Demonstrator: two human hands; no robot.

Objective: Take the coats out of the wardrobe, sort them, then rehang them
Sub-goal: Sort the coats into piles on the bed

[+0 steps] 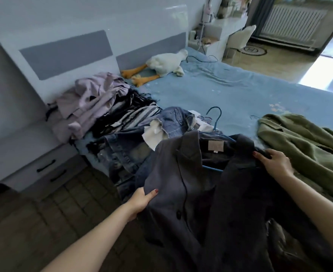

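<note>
A person stands at the edge of a bed covered in a blue sheet, holding a dark grey coat spread open in front of them. The left hand grips the coat's left front edge, thumb on top of the cloth and fingers hidden beneath it. The right hand pinches the fabric near the right shoulder and collar. Held at these two points, the coat probably stays flat enough to be checked or arranged. A blue hanger is inside the coat, its hook rising above the collar and its lower bar showing in the open neck, which suggests this coat is ready for rehanging.

The other coats lie in separate places on the bed, apparently as sorted groups. A denim jacket sits just behind the grey coat. Further left, beside the headboard, is a striped black and white garment and a heap of pale lilac clothing. An olive green coat lies alone to the right, close to the right hand. A plush goose rests near the headboard. The wardrobe is not in view.

A bedside cabinet stands to the left with its drawers closed, so its contents cannot be seen.
</note>
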